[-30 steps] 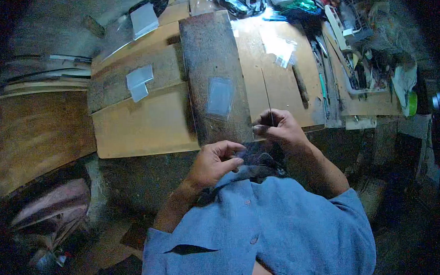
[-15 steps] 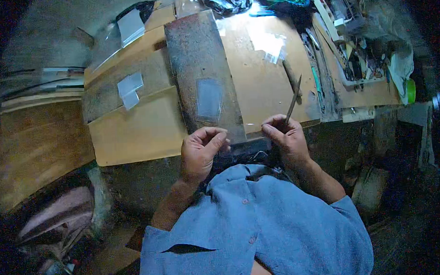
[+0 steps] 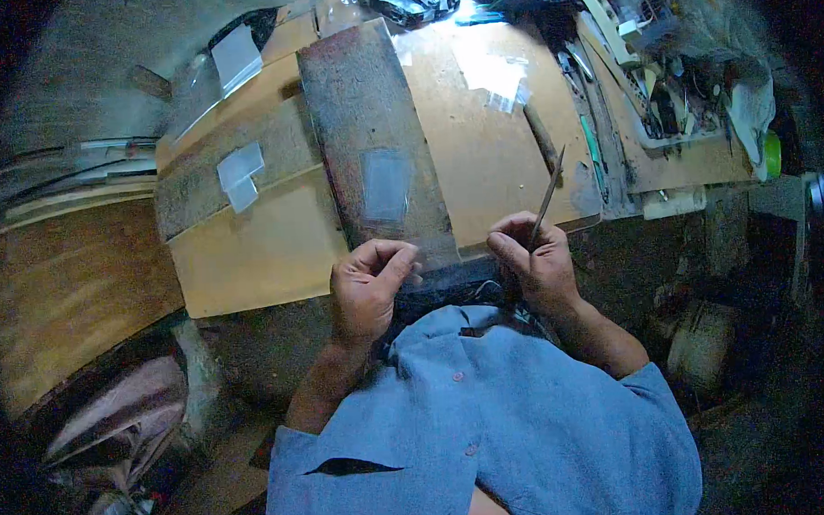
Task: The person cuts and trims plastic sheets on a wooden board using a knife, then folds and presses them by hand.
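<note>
My left hand [image 3: 368,286] is closed in a pinch at the near edge of the dark board [image 3: 356,96]. What its fingertips hold, if anything, is too faint to make out. My right hand [image 3: 541,257] is closed too, with a slender, dark, pointed tool [image 3: 549,195] rising from it, tip up and away from me. Between the hands lies a narrow gap over my lap. On the dark board just beyond my left hand is a small stack of clear plastic pieces [image 3: 387,186].
More pale sheets [image 3: 241,175] lie on the left boards, and bright ones [image 3: 496,77] sit under the lamp. A dark stick [image 3: 541,137] and a green-handled tool [image 3: 591,147] lie on the right. Beyond them stands a tray of tools [image 3: 689,134].
The view has shifted slightly, so the table appears a little further left. My left hand has moved slightly left; my right hand keeps hold of the pointed tool.
</note>
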Demonstrator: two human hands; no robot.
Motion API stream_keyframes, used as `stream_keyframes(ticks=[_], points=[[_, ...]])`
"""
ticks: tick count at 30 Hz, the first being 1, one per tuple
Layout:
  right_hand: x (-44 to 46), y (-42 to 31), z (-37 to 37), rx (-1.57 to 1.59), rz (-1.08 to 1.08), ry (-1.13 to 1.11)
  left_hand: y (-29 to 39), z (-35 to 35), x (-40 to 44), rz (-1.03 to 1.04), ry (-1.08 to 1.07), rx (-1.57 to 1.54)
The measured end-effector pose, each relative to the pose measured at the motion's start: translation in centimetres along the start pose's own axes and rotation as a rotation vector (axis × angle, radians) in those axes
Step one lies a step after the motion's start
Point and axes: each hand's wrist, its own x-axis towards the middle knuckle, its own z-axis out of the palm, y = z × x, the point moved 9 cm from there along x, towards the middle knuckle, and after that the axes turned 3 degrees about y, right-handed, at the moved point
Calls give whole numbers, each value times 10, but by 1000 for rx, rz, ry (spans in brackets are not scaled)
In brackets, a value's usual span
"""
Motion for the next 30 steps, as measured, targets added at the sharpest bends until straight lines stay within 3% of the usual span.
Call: stream_keyframes(ticks=[12,30], points=[[2,8,16,69,104,-64,2,-16,-2,57,29,-74],[16,47,53,-68,263,-141,-37,-68,-3,-67,86,-106]])
